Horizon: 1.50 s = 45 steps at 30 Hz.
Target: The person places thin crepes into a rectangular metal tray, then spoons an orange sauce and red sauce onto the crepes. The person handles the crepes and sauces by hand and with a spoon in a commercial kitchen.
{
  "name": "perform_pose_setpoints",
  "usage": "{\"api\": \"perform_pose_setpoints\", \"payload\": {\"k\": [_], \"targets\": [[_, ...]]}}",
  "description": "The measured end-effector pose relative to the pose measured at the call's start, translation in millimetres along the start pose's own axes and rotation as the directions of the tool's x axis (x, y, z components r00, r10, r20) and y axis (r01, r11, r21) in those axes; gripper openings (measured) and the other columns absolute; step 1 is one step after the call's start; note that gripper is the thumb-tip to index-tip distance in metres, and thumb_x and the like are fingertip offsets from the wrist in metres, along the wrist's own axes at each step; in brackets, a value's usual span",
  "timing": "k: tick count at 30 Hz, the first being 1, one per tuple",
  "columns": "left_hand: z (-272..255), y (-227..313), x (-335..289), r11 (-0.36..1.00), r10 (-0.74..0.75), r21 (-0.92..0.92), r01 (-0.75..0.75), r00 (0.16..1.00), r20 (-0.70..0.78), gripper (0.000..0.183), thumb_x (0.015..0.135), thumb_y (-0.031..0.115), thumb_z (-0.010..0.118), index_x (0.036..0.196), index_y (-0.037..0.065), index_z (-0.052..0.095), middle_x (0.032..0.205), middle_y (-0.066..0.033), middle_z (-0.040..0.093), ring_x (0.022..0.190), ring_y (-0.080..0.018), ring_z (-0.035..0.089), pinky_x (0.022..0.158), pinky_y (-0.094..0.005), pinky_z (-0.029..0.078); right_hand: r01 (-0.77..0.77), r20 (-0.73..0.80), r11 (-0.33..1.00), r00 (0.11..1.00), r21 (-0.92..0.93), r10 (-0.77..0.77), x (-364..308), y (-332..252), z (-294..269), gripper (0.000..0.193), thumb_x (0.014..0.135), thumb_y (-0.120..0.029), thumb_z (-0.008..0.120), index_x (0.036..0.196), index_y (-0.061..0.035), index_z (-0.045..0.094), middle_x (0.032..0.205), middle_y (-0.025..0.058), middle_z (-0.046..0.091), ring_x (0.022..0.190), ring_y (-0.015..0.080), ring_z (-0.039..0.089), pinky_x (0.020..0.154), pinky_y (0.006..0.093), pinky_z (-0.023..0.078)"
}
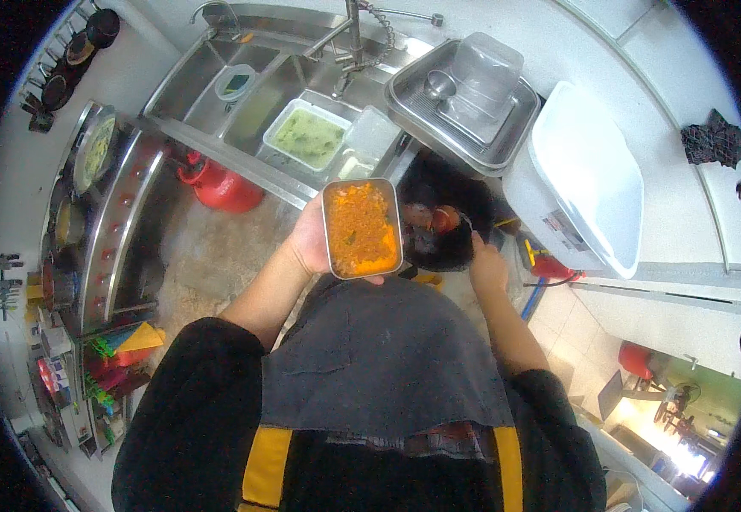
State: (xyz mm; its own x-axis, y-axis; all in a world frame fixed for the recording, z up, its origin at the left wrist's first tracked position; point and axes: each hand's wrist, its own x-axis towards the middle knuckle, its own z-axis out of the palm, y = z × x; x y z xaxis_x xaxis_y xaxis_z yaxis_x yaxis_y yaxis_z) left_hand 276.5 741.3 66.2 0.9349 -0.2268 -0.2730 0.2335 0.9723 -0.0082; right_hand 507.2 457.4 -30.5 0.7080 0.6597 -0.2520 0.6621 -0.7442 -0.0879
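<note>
Item: one rectangular metal pan (325,218) of orange, crumbly food (360,226), located at centre, in front of the person's apron (379,358) and on the near side of the sink counter. Left hand (306,241): holding the pan from the left and below (fingers mostly hidden underneath, a little skin showing at its near edge). Right hand (488,264): at the right edge of a black bin (439,175), fingers bent; whether they grip it, cannot tell. Bin: just right of the pan, reddish-brown matter (446,220) inside. Far, in the sink: one white container (296,156) of cloudy greenish liquid. Far right of it: one steel tray (413,111), bearing a ladle (440,84) and clear plastic containers (486,68). Right: one large white tub (592,179), tilted. Left, below the counter: one red gas cylinder (225,186).
</note>
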Motion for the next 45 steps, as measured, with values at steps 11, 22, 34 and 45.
{"api": "perform_pose_setpoints", "payload": {"k": [11,22,34,45], "targets": [[12,-8,-8,0.993,0.113,0.009,-0.116,0.978,0.178,0.094,0.089,0.08,0.046,0.16,0.02,0.034,0.156,-0.0365,0.033,0.137,-0.057,0.044,0.082,-0.0776,0.051,0.564,-0.192,0.724,0.822,0.396,-0.535,-79,-24,-168,0.048,0.09,-0.004,0.061,0.136,-0.0166,0.064,0.096,0.0147,0.072,0.086,0.0368,0.069,0.077,0.0478,0.056],[26,-32,9,0.987,0.156,0.014,-0.158,0.98,0.123,0.095,0.089,0.085,0.039,0.156,0.017,0.039,0.144,-0.0269,0.054,0.119,-0.0481,0.062,0.064,-0.061,0.058,0.645,0.014,0.76,0.762,0.082,-0.648,-109,-75,-214,0.054,0.089,-0.012,0.061,0.142,-0.0224,0.06,0.078,0.01,0.064,0.07,0.0316,0.067,0.06,0.0447,0.055],[13,-39,9,1.0,0.002,-0.014,-0.002,0.999,-0.052,0.078,0.099,0.071,0.04,0.149,0.012,0.05,0.141,-0.0168,0.061,0.117,-0.0387,0.066,0.078,-0.0557,0.06,0.285,0.307,0.746,0.781,0.602,-0.545,-89,-77,-197,0.036,0.098,-0.013,0.058,0.133,-0.0134,0.067,0.107,0.0168,0.074,0.092,0.0337,0.073,0.081,0.0392,0.058],[5,-29,13,0.994,-0.108,-0.035,0.107,0.994,-0.021,0.074,0.093,0.06,0.035,0.145,0.012,0.055,0.137,-0.0151,0.063,0.108,-0.0351,0.067,0.059,-0.0448,0.056,0.651,0.08,0.71,0.719,0.269,-0.69,-81,-64,-221,0.041,0.096,-0.016,0.06,0.136,-0.0179,0.065,0.101,0.0154,0.074,0.088,0.0351,0.073,0.075,0.0431,0.058]]}}
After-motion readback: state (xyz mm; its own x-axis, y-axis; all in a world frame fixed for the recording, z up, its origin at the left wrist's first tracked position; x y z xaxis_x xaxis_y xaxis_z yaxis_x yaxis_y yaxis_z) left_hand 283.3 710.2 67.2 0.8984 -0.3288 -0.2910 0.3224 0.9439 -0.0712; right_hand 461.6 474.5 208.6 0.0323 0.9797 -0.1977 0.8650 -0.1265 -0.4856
